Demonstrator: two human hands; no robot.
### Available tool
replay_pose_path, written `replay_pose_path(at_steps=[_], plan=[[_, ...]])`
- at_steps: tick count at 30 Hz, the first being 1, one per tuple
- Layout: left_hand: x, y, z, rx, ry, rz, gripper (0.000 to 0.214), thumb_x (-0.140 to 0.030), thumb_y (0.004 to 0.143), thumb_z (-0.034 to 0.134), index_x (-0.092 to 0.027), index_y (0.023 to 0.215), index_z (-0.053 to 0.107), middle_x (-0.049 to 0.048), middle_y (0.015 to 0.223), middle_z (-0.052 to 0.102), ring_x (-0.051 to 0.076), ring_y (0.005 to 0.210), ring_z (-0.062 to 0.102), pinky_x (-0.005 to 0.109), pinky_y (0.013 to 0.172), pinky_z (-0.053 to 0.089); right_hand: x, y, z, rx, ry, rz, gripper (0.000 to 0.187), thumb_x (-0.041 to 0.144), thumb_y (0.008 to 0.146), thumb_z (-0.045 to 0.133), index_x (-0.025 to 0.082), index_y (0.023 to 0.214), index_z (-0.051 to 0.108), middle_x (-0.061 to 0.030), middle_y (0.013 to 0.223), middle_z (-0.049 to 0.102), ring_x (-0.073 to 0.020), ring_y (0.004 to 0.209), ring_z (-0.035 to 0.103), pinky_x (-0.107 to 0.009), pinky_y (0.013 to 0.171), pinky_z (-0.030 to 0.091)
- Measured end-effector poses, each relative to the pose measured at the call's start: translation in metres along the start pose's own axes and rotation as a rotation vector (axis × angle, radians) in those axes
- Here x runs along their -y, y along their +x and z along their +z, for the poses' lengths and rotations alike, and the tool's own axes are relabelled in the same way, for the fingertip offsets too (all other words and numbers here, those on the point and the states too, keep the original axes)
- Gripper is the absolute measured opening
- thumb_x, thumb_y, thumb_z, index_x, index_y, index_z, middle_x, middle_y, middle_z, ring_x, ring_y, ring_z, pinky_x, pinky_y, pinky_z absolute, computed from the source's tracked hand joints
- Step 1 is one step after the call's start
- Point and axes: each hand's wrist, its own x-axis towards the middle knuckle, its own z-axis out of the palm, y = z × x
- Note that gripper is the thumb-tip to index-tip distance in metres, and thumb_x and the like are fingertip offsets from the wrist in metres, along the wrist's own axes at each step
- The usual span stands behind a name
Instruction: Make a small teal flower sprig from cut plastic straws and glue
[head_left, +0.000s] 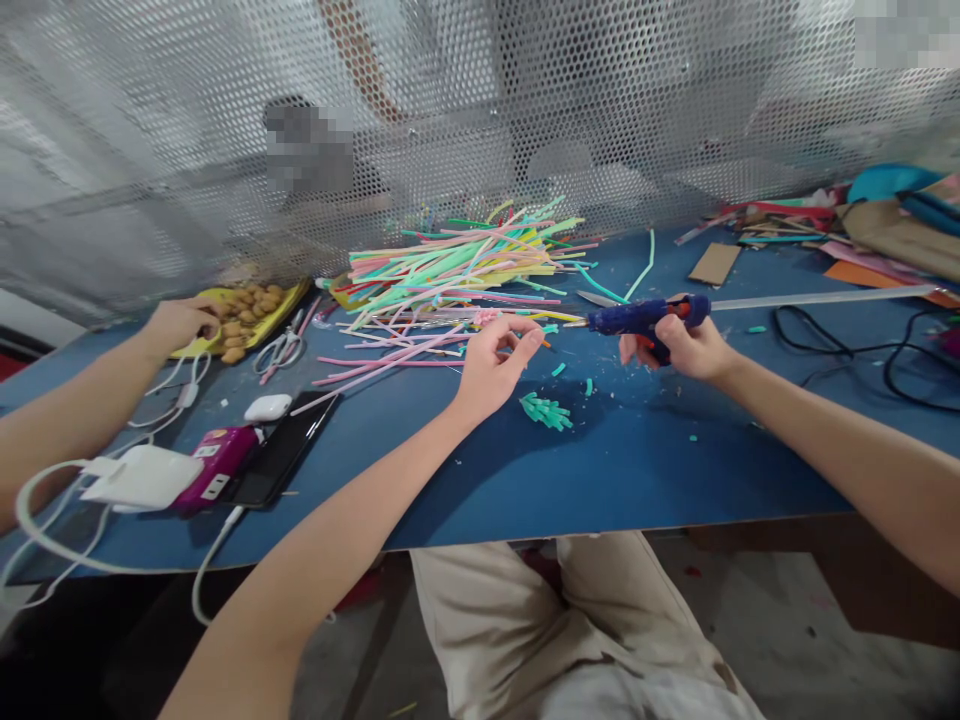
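Note:
My right hand (pixel 694 345) is wrapped round a blue hot glue gun (pixel 630 317), its nozzle pointing left, a long clear glue stick (pixel 821 298) running out of its back. Just left of the nozzle, my left hand (pixel 495 365) is closed, thumb and index finger pinched. A small teal bit (pixel 550 328) shows by its fingertips; whether they hold it I cannot tell. Below, on the blue table, lies a teal leaf-shaped piece (pixel 547 411) made of short overlapping strips. Short teal offcuts (pixel 589 387) are scattered near it.
A large pile of coloured pipe cleaners (pixel 450 262) lies at the back. Left are a yellow tray of peanuts (pixel 251 310) with another person's hand (pixel 182 325) over it, scissors (pixel 280 350), a phone (pixel 289 450), a purple power strip (pixel 217 468) and white cables. A black cord (pixel 832 348) lies right.

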Motion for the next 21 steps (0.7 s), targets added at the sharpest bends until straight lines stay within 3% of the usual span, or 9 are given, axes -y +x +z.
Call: replay_pose_path(at_steps=[21], plan=[[-0.0011,-0.0003,0.0023,0.027,0.047,0.052,0.032,-0.052,0.092,0.070,-0.020,0.090,0.067,-0.0005,0.075,0.063,0.007,0.056,0.051,0.019,0.043,0.037,0.0004,-0.0006,0.0038,-0.067,-0.028,0.096,0.067,0.073,0.094,0.049,0.015,0.064,0.064,-0.0054,0.056,0.062,-0.0088,0.041,0.048,-0.025,0.041,0.038]])
